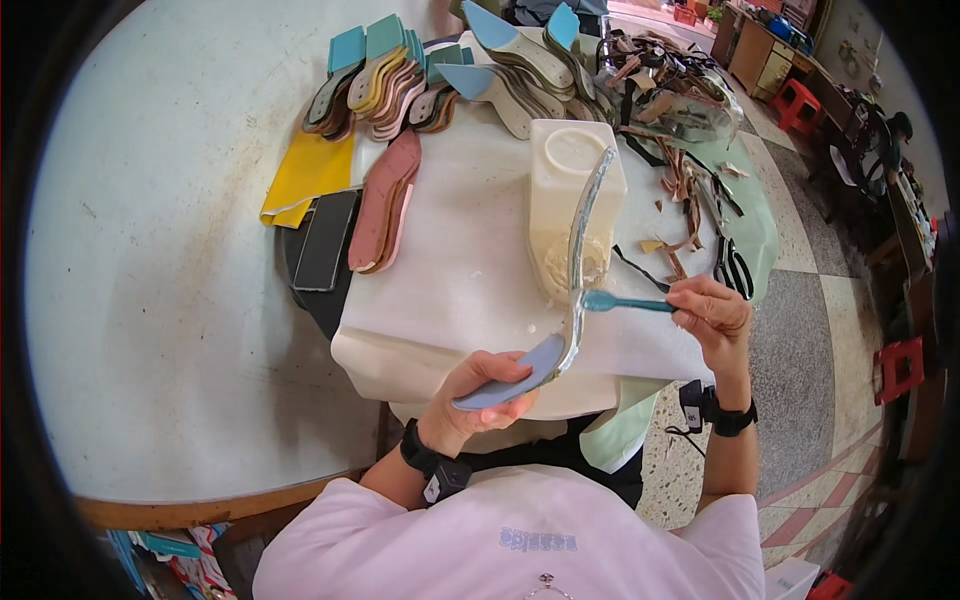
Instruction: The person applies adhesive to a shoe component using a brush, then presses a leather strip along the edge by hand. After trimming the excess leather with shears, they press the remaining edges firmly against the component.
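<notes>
My left hand (478,392) grips the heel end of a long shoe insole (575,270), blue on its flat face, held edge-up so it reaches away over the table. My right hand (712,312) holds a teal toothbrush-like brush (625,302) whose head touches the insole's edge near its middle. Just behind the insole stands a cream plastic container (570,195) cut open at the side, with pale glue inside. All of this is over a white cloth-covered work surface (460,270).
Stacks of insoles in teal, pink and brown (400,75) lie at the far edge. A pink insole pair (385,200), a dark phone (325,240) and a yellow sheet (305,175) sit to the left. Scraps, a clear bag (675,90) and scissors (733,265) are on the right.
</notes>
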Demonstrator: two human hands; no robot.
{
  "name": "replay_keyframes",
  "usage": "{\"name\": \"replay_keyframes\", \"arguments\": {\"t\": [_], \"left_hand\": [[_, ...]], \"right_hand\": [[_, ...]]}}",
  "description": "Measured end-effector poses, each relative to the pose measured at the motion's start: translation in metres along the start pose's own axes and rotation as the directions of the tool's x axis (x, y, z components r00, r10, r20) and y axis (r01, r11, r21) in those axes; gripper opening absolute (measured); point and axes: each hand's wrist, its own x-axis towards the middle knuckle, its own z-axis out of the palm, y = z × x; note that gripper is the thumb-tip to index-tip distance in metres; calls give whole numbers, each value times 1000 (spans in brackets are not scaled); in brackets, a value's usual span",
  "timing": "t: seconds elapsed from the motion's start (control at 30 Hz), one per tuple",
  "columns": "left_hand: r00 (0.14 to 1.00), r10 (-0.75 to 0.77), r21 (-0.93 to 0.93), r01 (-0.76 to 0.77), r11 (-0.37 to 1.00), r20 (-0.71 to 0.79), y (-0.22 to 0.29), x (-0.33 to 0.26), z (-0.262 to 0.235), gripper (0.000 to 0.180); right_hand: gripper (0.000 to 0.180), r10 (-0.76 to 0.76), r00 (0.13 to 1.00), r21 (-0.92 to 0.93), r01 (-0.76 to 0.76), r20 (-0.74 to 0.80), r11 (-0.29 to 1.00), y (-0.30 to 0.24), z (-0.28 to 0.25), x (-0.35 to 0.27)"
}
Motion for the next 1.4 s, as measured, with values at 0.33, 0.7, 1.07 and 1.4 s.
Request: {"name": "replay_keyframes", "arguments": {"t": [0.33,0.7,1.07,1.4], "left_hand": [[954,298,245,-278,929,-46,21,-25,10,32],[302,946,934,-291,209,-118,36,-51,26,21],[219,975,962,-261,85,-27,36,-48,10,25],[271,962,954,-293,64,19,35,-53,3,23]], "right_hand": [[20,56,967,-223,-113,-248,968,12,10,-20],[19,-116,980,-592,-2,-160,806,39,27,-20],[14,-239,970,872,156,-46,464,-120,58,5],[23,-318,804,864,483,-503,-144,-155,116,41]]}}
